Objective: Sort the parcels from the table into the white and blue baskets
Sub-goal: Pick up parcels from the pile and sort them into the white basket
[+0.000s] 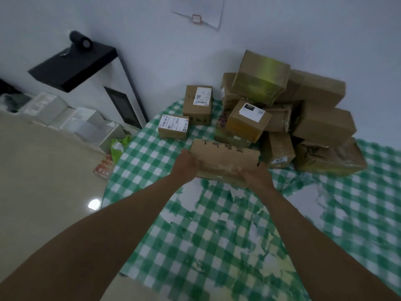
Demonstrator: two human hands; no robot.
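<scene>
Both bare forearms reach forward over the table [217, 246], which is covered in a worn green-and-white checked cloth. At its far side a heap of brown cardboard parcels [308, 118] is stacked against the white wall, one of them bearing a white label with a black tag. Held between the hands, just in front of the heap, is a long flat cardboard parcel [225, 159] with dark handwriting on top. The left hand [186, 165] grips its left end, fingers wrapped under; the right hand [256, 177] grips the near right edge. Two smaller labelled boxes [173, 127] sit apart at left.
</scene>
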